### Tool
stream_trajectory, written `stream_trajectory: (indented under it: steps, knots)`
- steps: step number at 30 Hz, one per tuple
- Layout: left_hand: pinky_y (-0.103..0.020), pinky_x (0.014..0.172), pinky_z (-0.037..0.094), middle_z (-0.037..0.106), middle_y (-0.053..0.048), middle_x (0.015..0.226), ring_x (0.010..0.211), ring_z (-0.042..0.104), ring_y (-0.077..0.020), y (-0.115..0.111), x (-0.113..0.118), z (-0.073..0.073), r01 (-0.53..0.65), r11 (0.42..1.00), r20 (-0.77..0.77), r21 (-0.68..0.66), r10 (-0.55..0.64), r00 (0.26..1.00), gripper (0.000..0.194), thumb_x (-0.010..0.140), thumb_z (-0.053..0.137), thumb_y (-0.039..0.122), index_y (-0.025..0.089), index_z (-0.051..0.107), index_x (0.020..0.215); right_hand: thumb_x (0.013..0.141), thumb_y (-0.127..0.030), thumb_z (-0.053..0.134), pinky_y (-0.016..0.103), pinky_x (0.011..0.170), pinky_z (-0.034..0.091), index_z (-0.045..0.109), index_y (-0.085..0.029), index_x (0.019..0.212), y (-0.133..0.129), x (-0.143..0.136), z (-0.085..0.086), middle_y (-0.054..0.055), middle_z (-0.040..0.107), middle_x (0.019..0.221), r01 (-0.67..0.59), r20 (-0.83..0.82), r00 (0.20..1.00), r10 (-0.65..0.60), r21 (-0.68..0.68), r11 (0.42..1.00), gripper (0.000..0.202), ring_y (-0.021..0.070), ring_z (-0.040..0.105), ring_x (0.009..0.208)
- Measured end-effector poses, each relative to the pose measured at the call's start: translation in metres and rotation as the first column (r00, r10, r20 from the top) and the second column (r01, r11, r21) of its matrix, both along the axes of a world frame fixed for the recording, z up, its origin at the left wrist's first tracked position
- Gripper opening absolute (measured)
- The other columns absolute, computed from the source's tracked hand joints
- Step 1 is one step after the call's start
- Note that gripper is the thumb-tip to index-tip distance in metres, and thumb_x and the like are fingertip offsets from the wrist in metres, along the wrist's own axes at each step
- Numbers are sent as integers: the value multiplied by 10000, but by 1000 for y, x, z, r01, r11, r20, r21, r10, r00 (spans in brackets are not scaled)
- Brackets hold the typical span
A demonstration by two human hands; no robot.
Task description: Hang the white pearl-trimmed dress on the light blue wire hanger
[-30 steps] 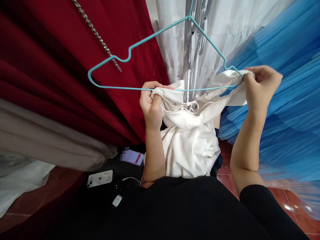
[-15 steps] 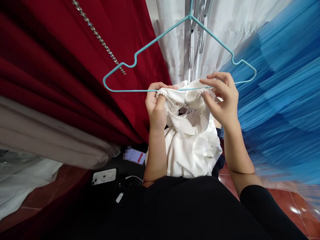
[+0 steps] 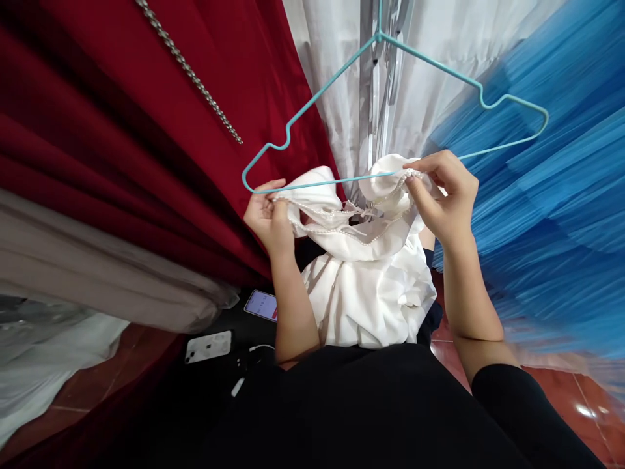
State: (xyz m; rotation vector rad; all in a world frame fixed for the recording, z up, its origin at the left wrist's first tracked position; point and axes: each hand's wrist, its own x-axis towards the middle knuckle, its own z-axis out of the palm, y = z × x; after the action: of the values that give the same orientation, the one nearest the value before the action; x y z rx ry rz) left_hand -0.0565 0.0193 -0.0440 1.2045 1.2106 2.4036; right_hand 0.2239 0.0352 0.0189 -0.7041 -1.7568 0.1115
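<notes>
A white dress with pearl-trimmed edges lies bunched over my lap, its top raised in front of me. My left hand pinches the pearl edge at the left, against the lower bar of a light blue hanger. At the right, my right hand grips the other pearl edge between thumb and fingers, close to the same bar. The hanger's bar crosses over the white fabric, and its hook runs out of the top of the view. Between my hands the dress top gapes, with thin white ties inside.
Dark red fabric with a sparkling chain hangs at left. Blue tulle hangs at right, white cloth behind. Two phones, a white one and one with a lit screen, lie on a black surface beside me.
My left hand has moved left and slightly down, spreading the dress top wider. The hanger has shifted right and tilted. My right hand has moved slightly right and closed on the pearl edge.
</notes>
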Motion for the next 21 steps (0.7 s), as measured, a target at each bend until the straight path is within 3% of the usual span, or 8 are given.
stream_trajectory:
  steps: [5, 8, 11, 14, 16, 19, 21]
  knots:
    - [-263, 711, 515, 692, 61, 723, 693, 636, -83, -4, -29, 20, -111, 993, 116, 43, 106, 988, 315, 726, 544, -68, 187, 723, 770, 989, -329, 671, 343, 698, 489, 732, -268, 976, 2, -2, -2, 3, 708, 894, 34, 6, 999, -34, 11, 999, 87, 146, 624, 799]
    - [-251, 714, 537, 702, 63, 768, 721, 645, -84, -1, -39, 46, -98, 989, 34, 113, 95, 995, 327, 748, 587, -102, 190, 724, 798, 991, -326, 667, 341, 691, 487, 737, -267, 980, 1, 0, -3, 7, 702, 886, 43, 27, 999, -43, 7, 999, 93, 146, 617, 787]
    - [-207, 622, 512, 661, 57, 756, 626, 566, -63, 9, -39, 74, -93, 990, -86, 109, 103, 991, 312, 732, 634, -132, 173, 673, 787, 994, -338, 665, 342, 690, 489, 735, -268, 979, 0, 0, -3, 9, 697, 877, 41, 35, 999, -41, 5, 999, 100, 152, 617, 783]
    - [-168, 541, 445, 628, 59, 762, 544, 467, -31, 20, -25, 98, -63, 995, -231, 75, 79, 970, 296, 739, 711, -119, 163, 639, 791, 998, -348, 665, 346, 714, 498, 722, -265, 976, 0, -1, -4, 8, 700, 882, 31, 27, 999, -32, 28, 999, 103, 159, 629, 800]
    - [-158, 531, 410, 630, 59, 800, 559, 472, -22, 19, -9, 108, 23, 998, -299, 63, -3, 954, 314, 724, 750, -113, 163, 661, 843, 1010, -354, 646, 350, 735, 502, 714, -261, 988, 0, -3, -6, 6, 695, 885, 43, 33, 998, -44, 42, 998, 117, 162, 629, 813]
    - [-170, 626, 463, 663, 40, 885, 686, 580, -55, 1, 17, 114, 164, 979, -272, 118, -127, 954, 293, 775, 772, -32, 200, 705, 940, 1025, -351, 615, 347, 749, 502, 706, -253, 1000, 0, -4, -7, 4, 679, 884, 72, 51, 996, -75, 57, 996, 136, 160, 626, 830]
    - [-205, 671, 497, 675, 24, 858, 720, 622, -88, -16, 29, 108, 224, 963, -192, 151, -193, 962, 178, 875, 721, 76, 237, 728, 949, 1029, -359, 606, 346, 757, 509, 702, -251, 1002, 0, -5, -8, 4, 673, 887, 84, 61, 994, -87, 57, 995, 147, 159, 627, 840]
